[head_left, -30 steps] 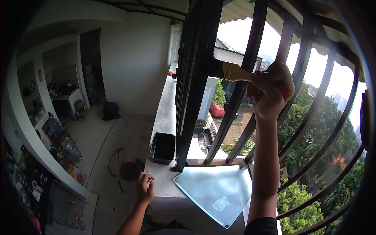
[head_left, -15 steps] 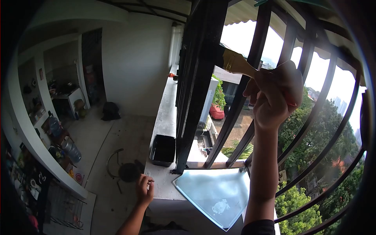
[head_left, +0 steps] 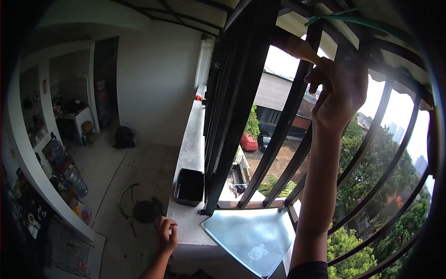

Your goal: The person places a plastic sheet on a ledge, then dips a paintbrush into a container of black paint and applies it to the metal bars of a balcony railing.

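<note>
My right hand (head_left: 341, 90) is raised among the window bars, its fingers closed round the handle of a paintbrush (head_left: 304, 50). The brush's dark bristle end touches or lies very near the thick black metal post (head_left: 248, 88); the shadow there hides which. Low on the left, my left hand (head_left: 167, 233) is loosely curled beside the edge of the white ledge (head_left: 186, 223), with nothing visible in it. A black rectangular container (head_left: 189, 187) stands on that ledge at the foot of the post. Its contents are too dark to make out.
A pale bluish corner panel (head_left: 253, 235) lies by the ledge below the bars. Dark metal bars (head_left: 278, 144) run along the right, with trees (head_left: 371, 186) outside. On the floor to the left are a round-seated stool (head_left: 145, 211) and a black bag (head_left: 124, 137).
My right hand and the paintbrush have gone higher up along the post and slightly right. My view has shifted a little; the left hand sits slightly lower in it, still curled.
</note>
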A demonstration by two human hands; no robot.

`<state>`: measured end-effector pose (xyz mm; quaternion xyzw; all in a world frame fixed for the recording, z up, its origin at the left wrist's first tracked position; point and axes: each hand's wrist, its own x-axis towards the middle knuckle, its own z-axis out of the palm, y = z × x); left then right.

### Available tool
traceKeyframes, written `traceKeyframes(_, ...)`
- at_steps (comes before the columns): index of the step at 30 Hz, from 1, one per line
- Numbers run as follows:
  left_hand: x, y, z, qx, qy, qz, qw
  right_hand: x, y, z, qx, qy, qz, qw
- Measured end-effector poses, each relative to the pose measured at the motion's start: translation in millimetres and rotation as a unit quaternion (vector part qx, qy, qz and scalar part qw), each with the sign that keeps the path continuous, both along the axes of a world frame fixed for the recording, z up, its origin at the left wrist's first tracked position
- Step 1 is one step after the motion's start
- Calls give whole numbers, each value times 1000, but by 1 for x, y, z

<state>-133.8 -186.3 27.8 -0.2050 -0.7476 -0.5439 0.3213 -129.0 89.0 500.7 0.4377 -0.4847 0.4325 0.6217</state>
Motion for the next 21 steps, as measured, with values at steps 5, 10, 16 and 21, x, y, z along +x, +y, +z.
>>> traceKeyframes(5, 3, -2, 1, 2, 39, 2, 999, 5, 18, 13, 43, -131, 24, 990)
traceKeyframes(10, 0, 7, 19, 18, 61, 0, 998, -4, 0, 30, -34, -37, 20, 999)
traceKeyframes(16, -8, 19, 10, -43, 76, -45, 995, 2, 18, 45, 62, -106, 18, 992)
traceKeyframes(21, -12, 16, 10, -52, 76, -54, 994, 7, 8, 56, 8, -55, 10, 998)
